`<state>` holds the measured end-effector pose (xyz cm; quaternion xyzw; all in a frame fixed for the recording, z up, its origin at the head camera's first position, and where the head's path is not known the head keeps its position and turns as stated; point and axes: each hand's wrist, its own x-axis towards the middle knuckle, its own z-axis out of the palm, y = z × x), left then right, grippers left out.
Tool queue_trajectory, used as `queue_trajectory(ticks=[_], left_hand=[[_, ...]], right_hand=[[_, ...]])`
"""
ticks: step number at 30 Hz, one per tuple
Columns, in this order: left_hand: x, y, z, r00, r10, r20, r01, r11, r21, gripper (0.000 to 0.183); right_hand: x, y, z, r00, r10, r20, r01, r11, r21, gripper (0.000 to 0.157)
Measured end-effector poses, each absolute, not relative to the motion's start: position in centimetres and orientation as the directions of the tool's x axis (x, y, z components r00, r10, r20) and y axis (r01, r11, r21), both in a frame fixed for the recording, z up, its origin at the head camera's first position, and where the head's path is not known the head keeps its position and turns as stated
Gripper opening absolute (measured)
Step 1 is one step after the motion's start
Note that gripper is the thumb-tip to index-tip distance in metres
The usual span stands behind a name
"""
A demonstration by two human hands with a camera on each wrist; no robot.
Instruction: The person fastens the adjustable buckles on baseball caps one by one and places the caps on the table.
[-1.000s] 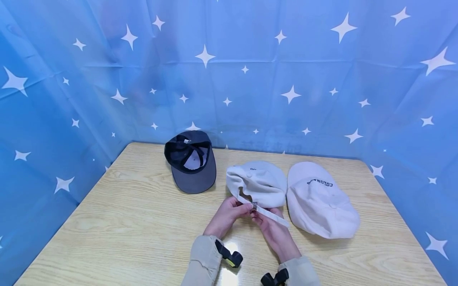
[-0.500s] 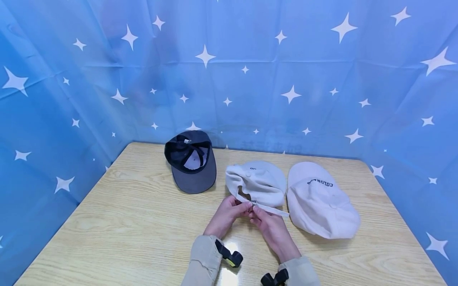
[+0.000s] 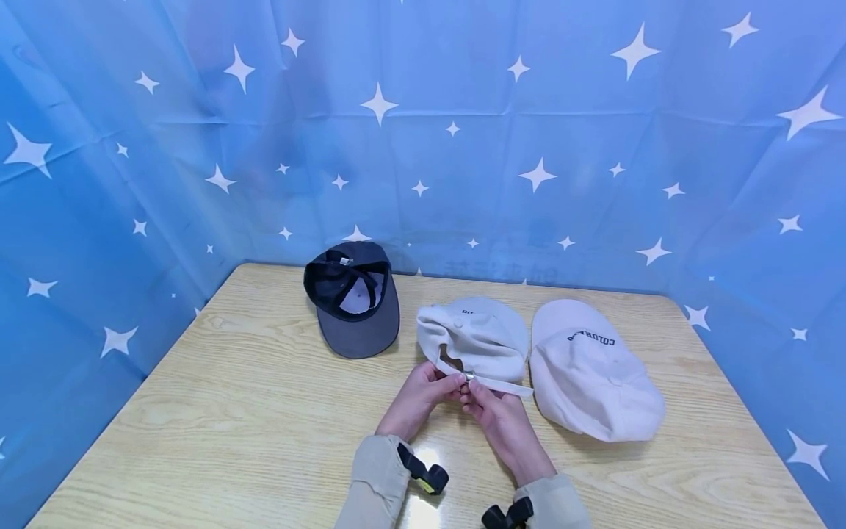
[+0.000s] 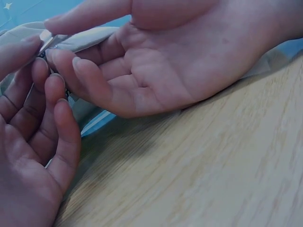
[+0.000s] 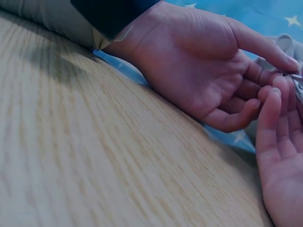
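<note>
Cream cap [image 3: 492, 345] sits on the worktop [image 3: 198, 411] at my twelve o'clock, just past my hands, with the pale cap [image 3: 595, 382] just beside it toward three o'clock and the dark cap [image 3: 360, 338] apart from it toward ten. Over the last second my right hand [image 3: 505, 419] has brought its thumb up beside the metal buckle [image 3: 470, 375], and the free end of the strap [image 3: 505, 386] has swung up from about four o'clock to just past three. To my mind that centres the work on the buckle, though I cannot tell whether the strap is sliding through it. My left hand [image 3: 419, 400] pinches the strap on the buckle's nine o'clock side, my right on its three o'clock side, fingertips close together. The brim [image 3: 496, 305] points to about one o'clock, and the cap's front-to-back axis runs from there to seven; the strap lies crosswise.
</note>
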<state>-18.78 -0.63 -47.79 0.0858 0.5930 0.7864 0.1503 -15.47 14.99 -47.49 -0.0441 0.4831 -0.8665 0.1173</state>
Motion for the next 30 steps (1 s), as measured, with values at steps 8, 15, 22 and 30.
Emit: queue_trajectory(ticks=[8, 15, 22, 30], left_hand=[[-18.78, -0.58, -47.73, -0.941, 0.336, -0.043, -0.132, -0.248, 0.96, 0.037], [-18.76, -0.44, -47.8, -0.931, 0.365, -0.009, -0.109, -0.255, 0.961, 0.031], [-18.84, -0.44, -47.88, -0.926, 0.377, -0.006, -0.103, -0.237, 0.966, 0.029], [-18.76, -0.46, -47.71, -0.928, 0.373, -0.011, -0.108, -0.24, 0.965, 0.033]], right_hand=[[-15.5, 15.02, -47.52, -0.969, -0.245, -0.039, 0.159, -0.493, -0.855, 0.012], [-15.58, 14.85, -47.65, -0.973, -0.226, -0.05, 0.156, -0.482, -0.862, 0.012], [-15.61, 14.79, -47.74, -0.974, -0.223, -0.041, 0.141, -0.458, -0.878, 0.012], [-15.67, 14.76, -47.71, -0.98, -0.198, -0.034, 0.124, -0.464, -0.877, 0.009]])
